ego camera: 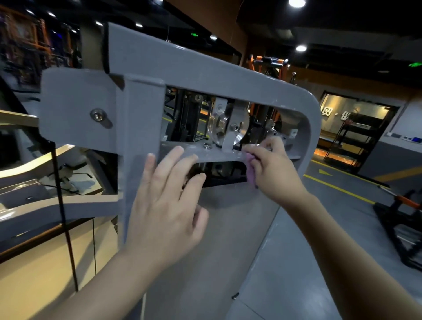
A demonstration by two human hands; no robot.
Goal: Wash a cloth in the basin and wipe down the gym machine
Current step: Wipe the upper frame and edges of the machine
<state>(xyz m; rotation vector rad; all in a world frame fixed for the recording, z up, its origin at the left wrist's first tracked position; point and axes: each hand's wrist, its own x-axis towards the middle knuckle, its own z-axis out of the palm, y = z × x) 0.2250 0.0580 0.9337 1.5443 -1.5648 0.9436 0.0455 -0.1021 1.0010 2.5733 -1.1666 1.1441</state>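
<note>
This is a commercial gym, dimly lit by ceiling spotlights (296,3). A grey machine frame (205,68) with a steel pulley (225,126) fills the foreground. Orange-and-black equipment (271,62) stands behind, above yellow floor lines (338,188).

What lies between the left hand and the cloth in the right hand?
In the head view, a bare stretch of the grey ledge separates the left hand from the cloth in the right hand, with a dark opening just below it.

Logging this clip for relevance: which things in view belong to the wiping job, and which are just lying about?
In the job:
grey machine frame
purple cloth, gripped by the right hand
left hand, flat on the frame
silver pulley, beside the wiped ledge

Lying about:
black shelving rack
orange equipment
</note>
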